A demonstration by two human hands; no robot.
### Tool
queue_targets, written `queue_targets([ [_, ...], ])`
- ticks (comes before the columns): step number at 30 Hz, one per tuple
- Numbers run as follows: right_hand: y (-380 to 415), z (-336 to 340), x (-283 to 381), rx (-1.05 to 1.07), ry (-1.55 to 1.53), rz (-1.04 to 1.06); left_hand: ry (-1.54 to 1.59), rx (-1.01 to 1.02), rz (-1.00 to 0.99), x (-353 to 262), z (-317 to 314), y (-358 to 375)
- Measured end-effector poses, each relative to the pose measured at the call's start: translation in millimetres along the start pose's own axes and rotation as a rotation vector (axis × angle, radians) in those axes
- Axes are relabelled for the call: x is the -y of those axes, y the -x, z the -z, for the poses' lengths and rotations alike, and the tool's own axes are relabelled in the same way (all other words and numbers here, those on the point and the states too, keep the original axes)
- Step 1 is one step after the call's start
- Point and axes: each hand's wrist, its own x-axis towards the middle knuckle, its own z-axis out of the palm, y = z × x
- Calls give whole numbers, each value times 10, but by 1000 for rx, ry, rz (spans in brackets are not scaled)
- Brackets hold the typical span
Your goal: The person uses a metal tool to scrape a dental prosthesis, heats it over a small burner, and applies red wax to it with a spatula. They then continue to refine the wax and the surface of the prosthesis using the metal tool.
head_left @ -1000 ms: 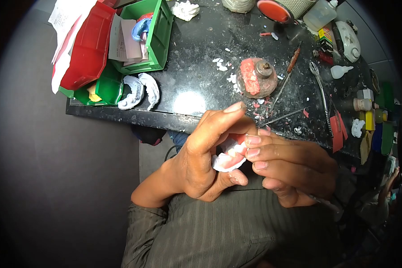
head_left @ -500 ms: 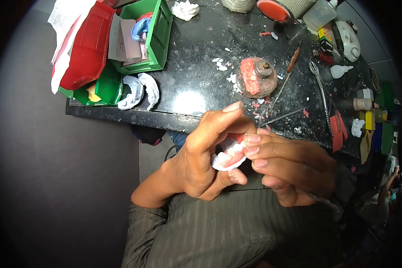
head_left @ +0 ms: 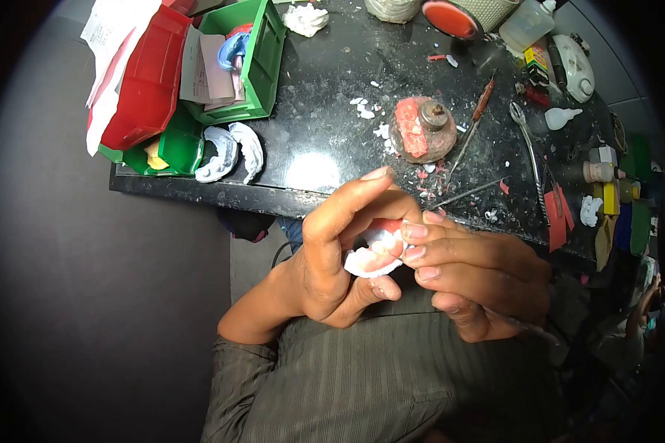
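Observation:
My left hand (head_left: 332,258) curves round a white plaster dental model (head_left: 362,264) with pink wax and pale teeth on it, its thumb under the model and index finger arched above. My right hand (head_left: 480,277) is closed, fingers bunched together, with the fingertips right at the model's right edge. A thin, blurred rod-like shape (head_left: 533,330) shows below the right palm; what those fingers grip is hidden. Both hands are in front of the table's near edge, over my dark striped shirt (head_left: 347,376).
On the black worktable (head_left: 318,88) stands a spirit burner (head_left: 436,133) with pink wax on it. Beside it lie a wooden-handled wax knife (head_left: 483,103), a metal tool (head_left: 526,140) and pink wax sheets (head_left: 558,221). Grey impressions (head_left: 218,153) and green bins (head_left: 262,66) are at left.
The dental model has tilted slightly and shifted a little left in my left hand. My right fingertips stay at its edge, moved barely leftward.

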Motion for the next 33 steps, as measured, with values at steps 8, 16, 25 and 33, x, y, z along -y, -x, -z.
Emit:
queue_targets([
  [8,62,39,-29,-40,-163,-192,-401,-122,98,-57,91,-32],
  [16,163,-16,-44,-357,-897,-497,-412,-169,170,-6,85,-28],
  [25,154,-11,29,-195,-188,-196,-380,-91,22,-25,2,-3],
  [33,148,-97,-28,-163,-56,-15,-750,-114,11,-136,-53,-42],
])
